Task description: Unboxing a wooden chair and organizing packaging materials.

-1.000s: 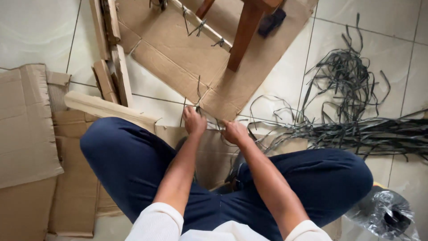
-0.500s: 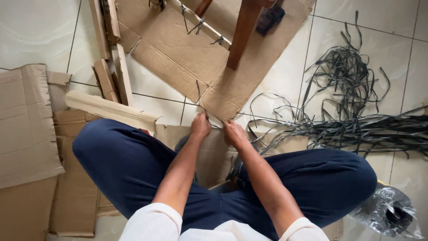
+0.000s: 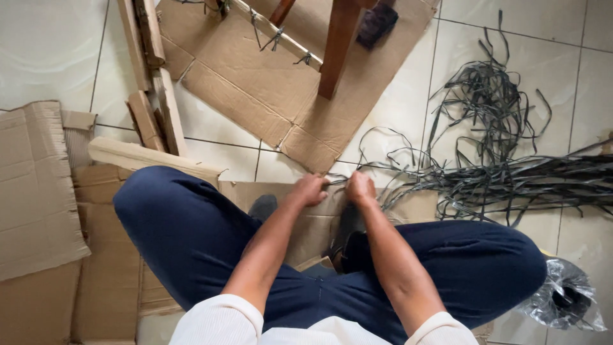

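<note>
Matt brown cardboard [image 3: 255, 89] is spread over glossy pale floor tiles [image 3: 51, 51]; dark, flat plastic-looking strips [image 3: 504, 172] are heaped beside a polished wooden leg [image 3: 335, 51].

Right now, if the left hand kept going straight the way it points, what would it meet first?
Most likely the corner of the flattened cardboard sheet just ahead of the left hand; depth is unclear, so it might pass above.

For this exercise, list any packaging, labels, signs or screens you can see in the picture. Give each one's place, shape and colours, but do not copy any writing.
Flattened cardboard box: on the tiles ahead of the hands, under a wooden leg; brown, creased flaps.
Cardboard sheet: far left on the floor; brown, ridged, rectangular.
Clear plastic bag: lower right beside the knee; crumpled, shiny, something dark inside.
No labels, signs or screens show.
</note>
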